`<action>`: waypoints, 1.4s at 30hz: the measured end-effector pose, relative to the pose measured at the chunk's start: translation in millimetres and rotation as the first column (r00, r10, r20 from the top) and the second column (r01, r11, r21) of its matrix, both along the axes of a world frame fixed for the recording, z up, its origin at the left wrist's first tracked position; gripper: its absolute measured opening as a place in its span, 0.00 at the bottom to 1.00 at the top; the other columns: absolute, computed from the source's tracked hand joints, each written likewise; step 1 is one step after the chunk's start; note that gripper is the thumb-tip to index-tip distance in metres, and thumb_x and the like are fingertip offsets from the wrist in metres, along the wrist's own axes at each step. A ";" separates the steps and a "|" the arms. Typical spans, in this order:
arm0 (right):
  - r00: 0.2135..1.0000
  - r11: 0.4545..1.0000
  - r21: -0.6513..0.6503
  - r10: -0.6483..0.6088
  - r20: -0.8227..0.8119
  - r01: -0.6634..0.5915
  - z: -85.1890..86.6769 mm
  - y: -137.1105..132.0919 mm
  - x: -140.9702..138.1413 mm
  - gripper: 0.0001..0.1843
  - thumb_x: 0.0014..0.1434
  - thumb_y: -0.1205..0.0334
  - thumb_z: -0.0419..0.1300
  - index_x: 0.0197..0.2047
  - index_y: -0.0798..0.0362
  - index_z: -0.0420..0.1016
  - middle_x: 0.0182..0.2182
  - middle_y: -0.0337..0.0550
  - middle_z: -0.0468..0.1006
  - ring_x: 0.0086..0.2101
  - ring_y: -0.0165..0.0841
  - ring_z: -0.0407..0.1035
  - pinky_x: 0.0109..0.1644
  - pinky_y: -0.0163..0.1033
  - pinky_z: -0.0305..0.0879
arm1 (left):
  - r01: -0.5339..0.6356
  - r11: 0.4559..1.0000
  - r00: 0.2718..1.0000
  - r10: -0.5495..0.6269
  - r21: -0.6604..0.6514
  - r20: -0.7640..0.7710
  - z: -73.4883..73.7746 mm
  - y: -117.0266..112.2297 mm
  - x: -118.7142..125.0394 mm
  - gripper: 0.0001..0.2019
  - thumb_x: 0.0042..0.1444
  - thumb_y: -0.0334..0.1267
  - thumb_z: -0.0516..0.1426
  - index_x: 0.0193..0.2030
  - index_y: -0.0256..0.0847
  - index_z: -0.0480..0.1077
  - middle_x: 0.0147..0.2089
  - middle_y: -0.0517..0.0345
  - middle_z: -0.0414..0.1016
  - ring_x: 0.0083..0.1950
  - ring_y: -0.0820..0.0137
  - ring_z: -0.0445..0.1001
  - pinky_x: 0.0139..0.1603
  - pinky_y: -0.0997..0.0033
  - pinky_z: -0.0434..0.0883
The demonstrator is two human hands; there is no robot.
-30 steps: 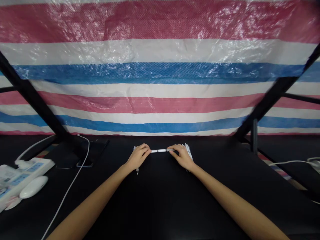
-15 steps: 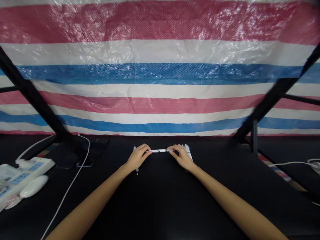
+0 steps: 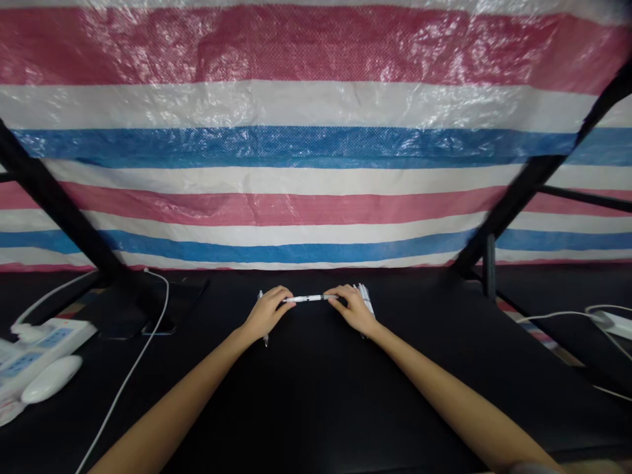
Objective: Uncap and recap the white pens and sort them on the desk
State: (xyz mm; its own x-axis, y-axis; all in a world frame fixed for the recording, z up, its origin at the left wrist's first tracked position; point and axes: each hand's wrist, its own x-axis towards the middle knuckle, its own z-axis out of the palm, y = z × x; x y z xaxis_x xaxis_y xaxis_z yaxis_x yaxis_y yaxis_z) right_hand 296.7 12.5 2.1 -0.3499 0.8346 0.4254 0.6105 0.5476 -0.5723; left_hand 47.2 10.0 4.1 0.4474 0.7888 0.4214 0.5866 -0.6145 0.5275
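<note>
A slim white pen [image 3: 310, 298] is held level between my two hands, just over the black table. My left hand [image 3: 268, 312] pinches its left end with thumb and fingertips. The other end, which looks clear or grey, sits in the fingertips of my right hand [image 3: 353, 311]. Behind my right hand several white pens [image 3: 365, 296] lie side by side, partly covered by the hand. Another pen [image 3: 266, 340] lies beneath my left hand, only its ends showing.
On the left are a white power strip [image 3: 49, 345], a white mouse-shaped object [image 3: 52, 379] and a white cable [image 3: 129, 368]. Black slanted posts [image 3: 64, 204] rise at both sides. A striped plastic sheet [image 3: 296, 210] hangs behind the black table [image 3: 316, 401]. More white cable [image 3: 557, 315] is at right.
The whole view has shifted slightly, so the hands and pens appear a little farther left. Both hands keep hold of the same pen.
</note>
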 end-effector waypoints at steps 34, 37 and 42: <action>0.996 0.998 0.013 -0.058 -0.071 0.059 -4.7 2.8 1.7 0.08 0.60 0.63 0.51 0.41 0.49 0.70 0.38 0.43 0.75 0.40 0.38 0.67 0.47 0.47 0.60 | -0.155 0.981 0.919 0.188 -0.120 0.347 -3.4 13.8 -11.3 0.16 0.58 0.41 0.48 0.21 0.40 0.64 0.35 0.54 0.72 0.42 0.65 0.70 0.48 0.65 0.64; 0.996 0.998 0.014 -0.053 -0.070 0.055 -5.0 2.8 1.6 0.08 0.60 0.63 0.51 0.41 0.49 0.70 0.39 0.43 0.75 0.41 0.38 0.67 0.48 0.47 0.59 | -0.158 0.982 0.923 0.186 -0.108 0.338 -3.7 14.3 -11.6 0.16 0.58 0.41 0.48 0.21 0.40 0.64 0.35 0.54 0.72 0.42 0.65 0.70 0.47 0.66 0.64; 0.996 0.998 0.022 -0.055 -0.063 0.057 -6.4 3.6 2.2 0.09 0.61 0.62 0.51 0.41 0.50 0.70 0.39 0.44 0.75 0.41 0.38 0.67 0.48 0.47 0.59 | -0.167 0.981 0.923 0.190 -0.097 0.334 -5.3 15.2 -12.1 0.16 0.58 0.41 0.48 0.21 0.40 0.64 0.36 0.54 0.72 0.41 0.66 0.70 0.46 0.66 0.65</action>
State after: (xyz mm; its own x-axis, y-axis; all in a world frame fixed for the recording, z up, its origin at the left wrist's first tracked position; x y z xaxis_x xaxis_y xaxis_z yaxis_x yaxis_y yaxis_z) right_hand 298.9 16.0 -4.2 -0.2752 0.8414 0.4651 0.6040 0.5277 -0.5973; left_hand 35.1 25.2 -1.2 0.1358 0.8733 0.4678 0.4618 -0.4735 0.7500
